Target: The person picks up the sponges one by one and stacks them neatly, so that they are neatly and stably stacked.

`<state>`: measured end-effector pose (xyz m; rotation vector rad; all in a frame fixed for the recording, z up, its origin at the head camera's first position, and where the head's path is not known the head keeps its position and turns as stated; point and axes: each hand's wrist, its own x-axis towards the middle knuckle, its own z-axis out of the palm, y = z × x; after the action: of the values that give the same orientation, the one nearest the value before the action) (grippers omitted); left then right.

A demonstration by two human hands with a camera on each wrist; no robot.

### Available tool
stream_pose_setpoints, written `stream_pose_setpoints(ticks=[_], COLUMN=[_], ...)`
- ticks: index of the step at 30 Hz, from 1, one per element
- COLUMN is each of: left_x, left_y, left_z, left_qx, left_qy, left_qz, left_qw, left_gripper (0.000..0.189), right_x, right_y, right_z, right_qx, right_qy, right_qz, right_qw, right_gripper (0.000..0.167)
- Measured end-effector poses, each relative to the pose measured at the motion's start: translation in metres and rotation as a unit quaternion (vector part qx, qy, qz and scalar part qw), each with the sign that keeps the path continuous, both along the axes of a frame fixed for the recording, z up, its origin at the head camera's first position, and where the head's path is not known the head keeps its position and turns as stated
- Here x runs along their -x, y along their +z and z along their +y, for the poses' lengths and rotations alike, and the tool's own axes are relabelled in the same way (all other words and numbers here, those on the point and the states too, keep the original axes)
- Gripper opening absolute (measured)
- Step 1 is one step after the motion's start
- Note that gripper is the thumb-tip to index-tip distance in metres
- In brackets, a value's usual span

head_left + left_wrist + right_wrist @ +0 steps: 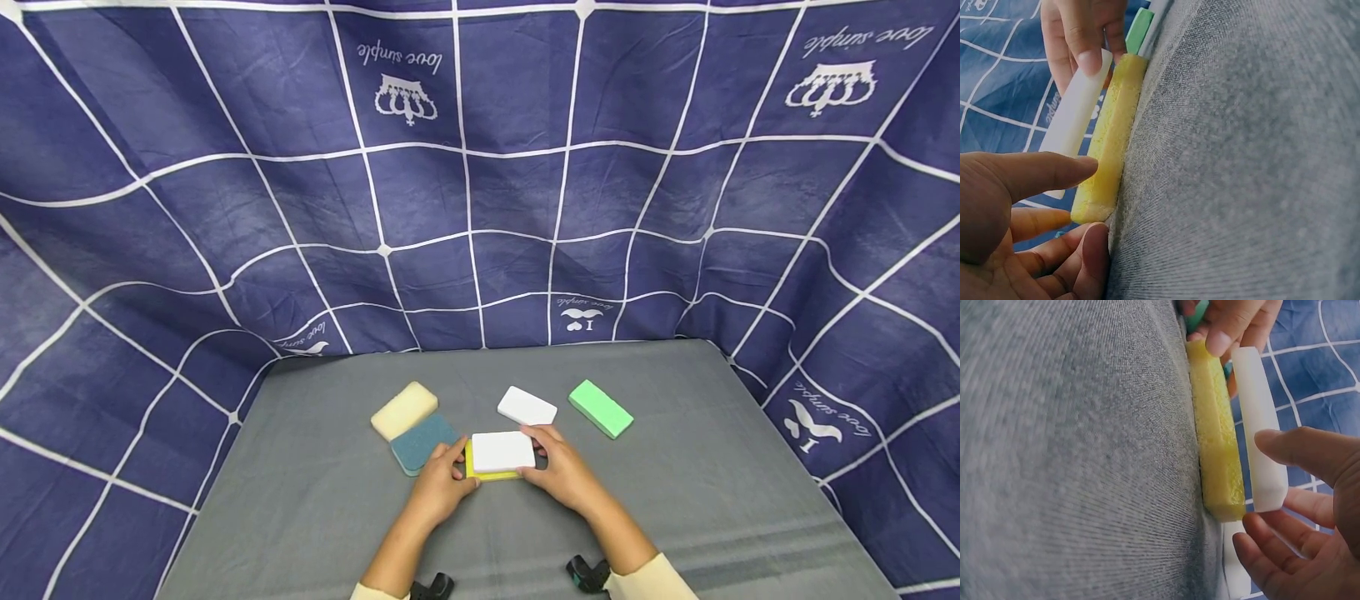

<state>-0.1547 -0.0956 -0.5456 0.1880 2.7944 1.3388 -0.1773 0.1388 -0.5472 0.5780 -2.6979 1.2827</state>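
A white block sponge [502,452] lies flat above a yellow sponge [491,477] at the near middle of the table. My right hand [558,471] pinches the white sponge by its right end, thumb on the near side and fingers on the far side. In both wrist views a gap shows between the white sponge and the yellow one. The yellow sponge rests on the grey cloth, and my left hand [437,483] holds its left end between thumb and fingers. Most of its top is hidden under the white sponge in the head view.
Left of my left hand lies a blue-grey sponge [423,443], touching a cream sponge [405,410] behind it. A second white block [527,406] sits just beyond the held one. Farther right is a green sponge [600,409]. A blue checked curtain [517,192] surrounds the grey table [315,500].
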Motion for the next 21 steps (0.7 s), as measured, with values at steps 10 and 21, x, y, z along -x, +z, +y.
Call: stream_pose_setpoints(ticks=[10, 21], left_x=[0.0013, 0.0007], left_y=[-0.0001, 0.0012], left_z=[-0.0019, 0.002], left_qx=[-0.01, 0.009], left_qy=[0.003, 0.019], left_qz=[0.005, 0.012], left_qw=[0.9999, 0.9997], left_gripper=[0.069, 0.067], right_x=[-0.0003, -0.0023], right_y=[0.0008, 0.0045], right_z=[-0.0029, -0.0041], right_qx=[-0.023, -0.05], right_qy=[-0.006, -0.025], right_qz=[0.009, -0.005], right_qw=[0.9997, 0.9984], right_gripper=[0.062, 0.061])
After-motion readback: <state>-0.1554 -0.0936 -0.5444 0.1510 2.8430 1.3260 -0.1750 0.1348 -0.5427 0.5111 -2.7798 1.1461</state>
